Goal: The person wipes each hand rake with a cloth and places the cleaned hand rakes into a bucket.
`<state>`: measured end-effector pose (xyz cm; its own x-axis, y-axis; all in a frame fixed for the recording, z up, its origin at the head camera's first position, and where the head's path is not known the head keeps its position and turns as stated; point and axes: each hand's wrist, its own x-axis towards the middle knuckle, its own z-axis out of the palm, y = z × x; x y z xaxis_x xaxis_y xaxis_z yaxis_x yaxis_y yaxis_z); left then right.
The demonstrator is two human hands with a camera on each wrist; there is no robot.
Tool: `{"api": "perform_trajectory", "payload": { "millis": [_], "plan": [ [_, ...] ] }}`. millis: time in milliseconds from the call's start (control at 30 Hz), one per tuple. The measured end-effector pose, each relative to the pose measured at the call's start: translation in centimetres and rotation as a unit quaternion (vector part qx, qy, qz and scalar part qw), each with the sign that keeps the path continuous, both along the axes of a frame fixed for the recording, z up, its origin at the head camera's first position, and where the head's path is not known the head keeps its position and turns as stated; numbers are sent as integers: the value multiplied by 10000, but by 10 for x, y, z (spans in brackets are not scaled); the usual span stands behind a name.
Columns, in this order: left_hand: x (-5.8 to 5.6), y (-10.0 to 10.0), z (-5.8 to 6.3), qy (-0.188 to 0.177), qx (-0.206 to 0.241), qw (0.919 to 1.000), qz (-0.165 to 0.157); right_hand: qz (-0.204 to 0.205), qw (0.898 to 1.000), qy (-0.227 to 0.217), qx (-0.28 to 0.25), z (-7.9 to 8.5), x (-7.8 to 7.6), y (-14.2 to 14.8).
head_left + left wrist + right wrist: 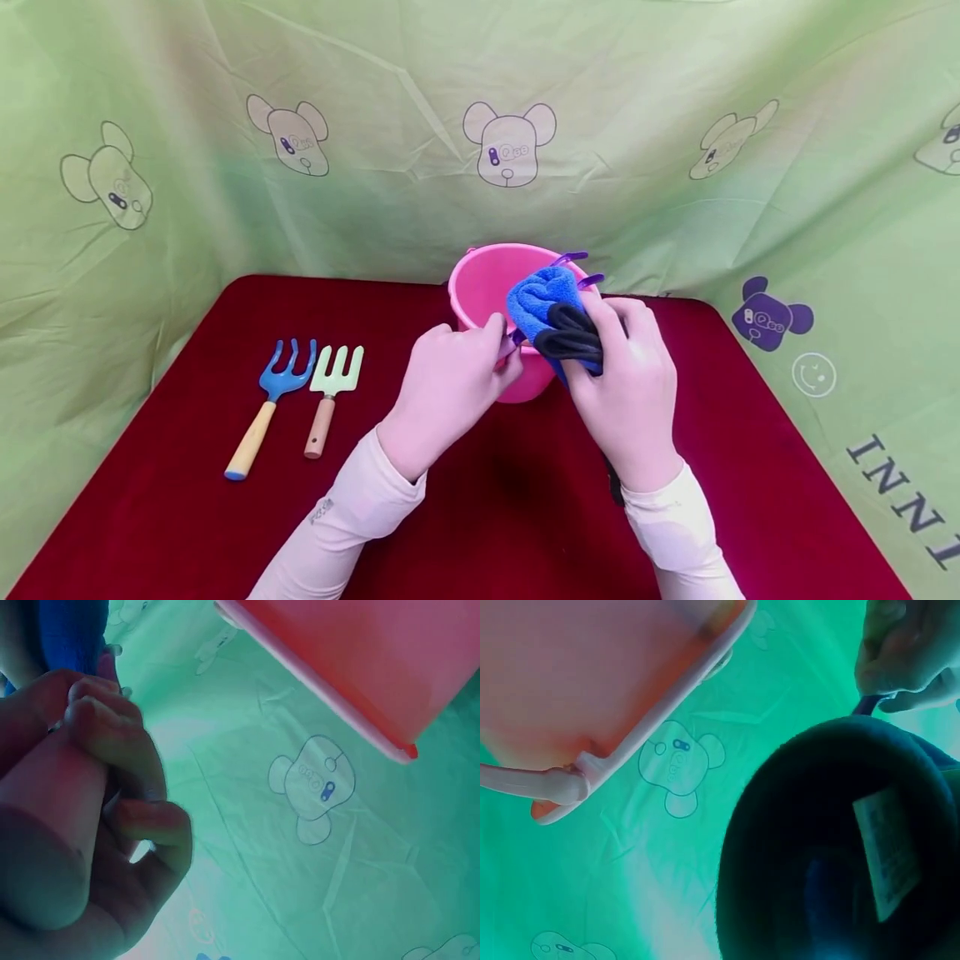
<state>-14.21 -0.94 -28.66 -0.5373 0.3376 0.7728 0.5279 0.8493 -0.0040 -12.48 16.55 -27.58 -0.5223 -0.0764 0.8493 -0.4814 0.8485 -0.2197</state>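
My left hand [450,392] grips the thick rounded handle [45,859] of a purple-pronged hand fork [592,281]. A purple piece of its neck shows just past the left fingertips. My right hand [637,392] holds a fluffy blue cloth [543,304] with black folded parts around the fork's head, so only two prong tips stick out beyond it. In the right wrist view, the cloth's dark open end has a white label [889,851] inside. Behind and below both hands stands a pink bucket [480,287], partly covered by them.
On the left of the red-covered table [180,517] lie a blue three-pronged cultivator [270,408] with a wooden handle and a pale green hand fork [333,387]. A green printed curtain [390,167] surrounds the table's back and sides.
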Motion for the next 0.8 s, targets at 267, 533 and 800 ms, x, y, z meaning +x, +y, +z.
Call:
{"api": "perform_trajectory", "payload": {
  "millis": [267, 533, 800],
  "plan": [
    [-2, -5, -1, 138, -44, 9999, -8, 191, 9997, 110, 118, -8, -9, -5],
    [-1, -3, -4, 99, -72, 9998, -133, 184, 9987, 414, 233, -14, -12, -6],
    [0, 1, -6, 411, -126, 9988, -230, -5, 9992, 291, -278, -15, -19, 2]
  ]
}}
